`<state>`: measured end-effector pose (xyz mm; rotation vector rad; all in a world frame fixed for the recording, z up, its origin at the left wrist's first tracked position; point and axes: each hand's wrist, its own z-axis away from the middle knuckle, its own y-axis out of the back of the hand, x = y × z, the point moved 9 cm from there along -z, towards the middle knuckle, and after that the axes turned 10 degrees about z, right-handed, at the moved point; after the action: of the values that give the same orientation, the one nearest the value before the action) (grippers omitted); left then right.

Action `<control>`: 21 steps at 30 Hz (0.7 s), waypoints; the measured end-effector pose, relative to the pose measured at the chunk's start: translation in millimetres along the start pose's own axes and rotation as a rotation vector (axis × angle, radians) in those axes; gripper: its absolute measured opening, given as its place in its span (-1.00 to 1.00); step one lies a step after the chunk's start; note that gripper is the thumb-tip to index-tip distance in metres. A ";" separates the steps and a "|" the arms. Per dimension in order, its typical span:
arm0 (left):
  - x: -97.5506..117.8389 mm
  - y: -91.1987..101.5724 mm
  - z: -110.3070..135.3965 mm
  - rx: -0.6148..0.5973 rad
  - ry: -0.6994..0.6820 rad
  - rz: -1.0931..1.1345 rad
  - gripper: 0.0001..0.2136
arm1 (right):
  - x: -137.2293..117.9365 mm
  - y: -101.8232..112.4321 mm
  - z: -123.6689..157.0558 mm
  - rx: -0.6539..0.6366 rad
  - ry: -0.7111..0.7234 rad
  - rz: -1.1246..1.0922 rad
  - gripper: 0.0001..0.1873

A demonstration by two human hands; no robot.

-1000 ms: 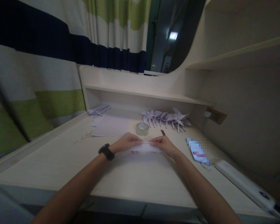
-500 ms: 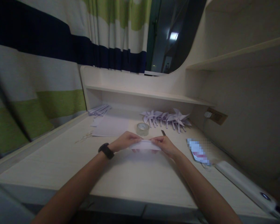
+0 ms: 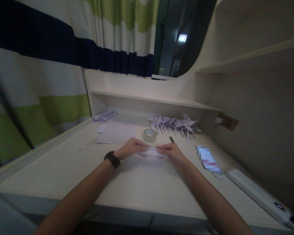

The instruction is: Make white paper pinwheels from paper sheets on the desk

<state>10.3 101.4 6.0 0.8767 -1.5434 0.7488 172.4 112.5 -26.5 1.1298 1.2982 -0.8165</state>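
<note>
Both my hands meet over the middle of the desk (image 3: pixel 63 169) on a small folded strip of pale paper (image 3: pixel 152 152). My left hand (image 3: pixel 131 148), with a black watch on its wrist, pinches the strip's left end. My right hand (image 3: pixel 171 152) pinches its right end. The strip lies narrow between my fingertips, just above the desk top. A roll of clear tape (image 3: pixel 149 134) stands right behind my hands.
A row of pale purple paper pinwheels (image 3: pixel 175 123) lies under the low shelf. Flat paper sheets (image 3: pixel 116 131) and folded strips (image 3: pixel 104 115) sit at the back left. A blurred packet (image 3: pixel 208 159) and a long white device (image 3: pixel 257 194) lie on the right. A dark tool tip (image 3: pixel 171 139) shows beyond my right hand.
The paper between my fingers has been folded narrower and sits lower and flatter than half a second ago. My hands stayed in the same place.
</note>
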 end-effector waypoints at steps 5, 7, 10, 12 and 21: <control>-4.7 2.9 -1.6 0.069 0.014 0.013 -0.62 | -0.5 2.5 0.1 0.048 -0.003 0.035 -0.55; -6.4 3.1 -2.6 0.072 0.019 0.013 -0.62 | -0.5 1.1 1.2 0.037 -0.025 0.044 -0.54; -7.4 2.8 -4.1 0.062 0.015 0.035 -0.65 | 0.0 -0.9 2.6 0.016 -0.055 0.060 -0.56; -6.9 2.7 -4.6 0.057 0.007 0.075 -0.65 | 0.8 -0.6 3.0 0.018 -0.068 0.055 -0.56; -14.4 -1.2 -2.1 -0.016 0.085 0.079 -0.66 | 4.0 0.6 2.7 0.026 -0.082 -0.010 -0.57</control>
<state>13.4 104.4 -8.0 0.7658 -1.5138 0.8192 174.4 110.6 -30.5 1.1003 1.2292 -0.8805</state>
